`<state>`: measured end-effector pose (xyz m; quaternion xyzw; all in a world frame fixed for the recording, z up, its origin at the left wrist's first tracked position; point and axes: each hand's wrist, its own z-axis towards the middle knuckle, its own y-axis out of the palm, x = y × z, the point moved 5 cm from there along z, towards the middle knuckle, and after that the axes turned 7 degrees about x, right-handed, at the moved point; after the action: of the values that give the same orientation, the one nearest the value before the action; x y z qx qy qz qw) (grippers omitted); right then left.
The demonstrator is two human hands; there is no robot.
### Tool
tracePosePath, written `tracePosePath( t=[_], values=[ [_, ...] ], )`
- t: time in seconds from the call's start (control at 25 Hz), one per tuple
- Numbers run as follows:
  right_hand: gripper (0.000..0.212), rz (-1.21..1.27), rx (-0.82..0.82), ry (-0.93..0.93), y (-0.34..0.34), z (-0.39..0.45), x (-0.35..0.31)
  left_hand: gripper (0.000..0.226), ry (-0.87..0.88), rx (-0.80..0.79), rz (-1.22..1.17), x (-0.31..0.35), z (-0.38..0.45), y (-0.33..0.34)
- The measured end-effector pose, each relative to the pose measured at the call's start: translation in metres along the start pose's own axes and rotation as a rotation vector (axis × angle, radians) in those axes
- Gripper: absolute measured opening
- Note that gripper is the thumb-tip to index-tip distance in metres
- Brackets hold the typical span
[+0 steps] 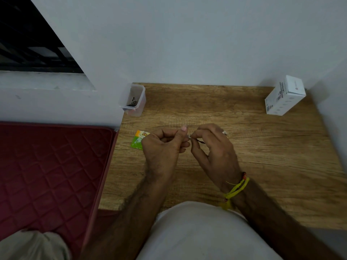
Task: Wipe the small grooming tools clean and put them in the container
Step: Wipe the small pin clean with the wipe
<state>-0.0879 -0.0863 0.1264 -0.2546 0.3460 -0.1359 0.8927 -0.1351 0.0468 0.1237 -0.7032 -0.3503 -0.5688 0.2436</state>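
Observation:
My two hands meet over the middle of the wooden table (pixel 244 147). A thin dark grooming tool (pixel 199 141) is pinched in the fingers of my right hand (pixel 214 149), and a small pale bit of wipe (pixel 189 136) shows at the fingertips. My left hand (pixel 163 147) has curled fingers with the thumb up, pinching at the same spot. A clear plastic container (pixel 133 100) stands at the table's far left corner and holds several dark tools. A green and orange packet (pixel 139 140) lies flat beside my left hand.
A white cardboard box (pixel 285 95) stands at the far right corner against the wall. A dark red quilted mat (pixel 52 166) lies to the left of the table. Grey walls close off the back and right sides. My knee in pale cloth (pixel 197 231) is below.

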Motion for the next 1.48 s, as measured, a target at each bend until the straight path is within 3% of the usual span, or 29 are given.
tracePosePath(
  t=[0.32, 0.76, 1.48],
  values=[
    [0.010, 0.063, -0.010, 0.048, -0.001, 0.000, 0.002, 0.018, 0.025, -0.008, 0.021, -0.002, 0.001, -0.003],
    [0.005, 0.027, 0.059, -0.087, -0.009, 0.001, -0.001, 0.019, 0.017, -0.010, 0.022, 0.005, 0.001, 0.002],
    [0.003, 0.100, 0.005, 0.005, -0.008, 0.002, -0.001, 0.021, 0.048, -0.004, 0.073, 0.006, 0.001, 0.000]
  ],
)
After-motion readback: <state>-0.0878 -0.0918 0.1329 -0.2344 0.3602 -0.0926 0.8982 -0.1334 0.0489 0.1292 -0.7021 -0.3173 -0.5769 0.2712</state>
